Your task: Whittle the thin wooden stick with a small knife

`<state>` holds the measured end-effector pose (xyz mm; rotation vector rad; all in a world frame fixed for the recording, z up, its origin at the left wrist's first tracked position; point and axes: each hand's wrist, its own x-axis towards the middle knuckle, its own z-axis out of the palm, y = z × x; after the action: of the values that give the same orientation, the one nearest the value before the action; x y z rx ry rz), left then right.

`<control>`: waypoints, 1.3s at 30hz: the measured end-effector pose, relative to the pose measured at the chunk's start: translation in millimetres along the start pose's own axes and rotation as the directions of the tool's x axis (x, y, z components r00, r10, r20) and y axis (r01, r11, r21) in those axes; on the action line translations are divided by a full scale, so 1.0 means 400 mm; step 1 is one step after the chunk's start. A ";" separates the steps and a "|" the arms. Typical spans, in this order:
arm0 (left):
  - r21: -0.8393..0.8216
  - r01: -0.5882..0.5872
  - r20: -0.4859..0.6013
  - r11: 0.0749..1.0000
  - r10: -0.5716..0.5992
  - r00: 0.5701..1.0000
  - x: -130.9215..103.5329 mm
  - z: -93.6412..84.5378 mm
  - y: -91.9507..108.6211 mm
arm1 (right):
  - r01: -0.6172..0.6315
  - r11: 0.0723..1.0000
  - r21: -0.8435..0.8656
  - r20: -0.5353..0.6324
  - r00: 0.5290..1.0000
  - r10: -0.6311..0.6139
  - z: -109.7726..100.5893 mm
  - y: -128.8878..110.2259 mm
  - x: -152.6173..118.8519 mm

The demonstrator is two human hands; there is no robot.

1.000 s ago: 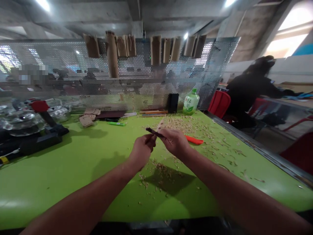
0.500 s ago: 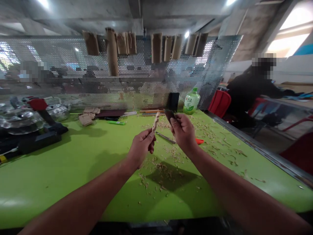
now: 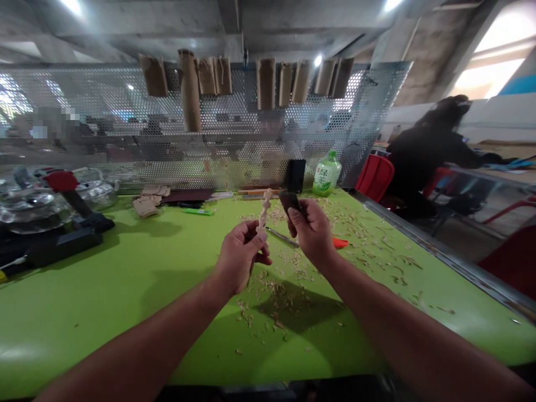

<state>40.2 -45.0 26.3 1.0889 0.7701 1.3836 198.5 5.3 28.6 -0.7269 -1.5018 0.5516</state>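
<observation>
Upright between the thumb and fingers of my left hand [image 3: 240, 251] is a pale carved wooden piece [image 3: 264, 209] with a wavy outline. My right hand [image 3: 312, 226] grips a dark flat object [image 3: 288, 202], just right of the wooden piece and apart from it. What kind of object it is I cannot tell. Below and between my hands, wood shavings [image 3: 276, 290] are scattered on the green table [image 3: 167, 301]. A slim metal tool [image 3: 281, 237] lies behind my hands, with an orange item [image 3: 340, 243] to the right, partly hidden by my right wrist.
A green-tinted bottle [image 3: 327, 174] and a black box [image 3: 296, 176] stand at the back. At the left is a red and black power tool [image 3: 69, 187]. A green cutter [image 3: 197, 212] lies near brown pieces [image 3: 146, 205]. A person [image 3: 435, 151] sits at the far right.
The carved piece has turned in my left hand, so its wavy outline shows more broadly. My right hand has moved slightly down, still holding the dark object.
</observation>
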 end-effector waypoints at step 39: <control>-0.085 -0.008 0.008 0.996 0.008 1.000 0.013 -0.016 0.022 | 0.172 0.913 -0.369 0.072 0.985 -0.156 -0.012 -0.025 -0.018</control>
<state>31.3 -40.2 32.9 1.0315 0.6949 1.4053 201.9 -6.9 31.1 -0.8749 -1.7118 0.1507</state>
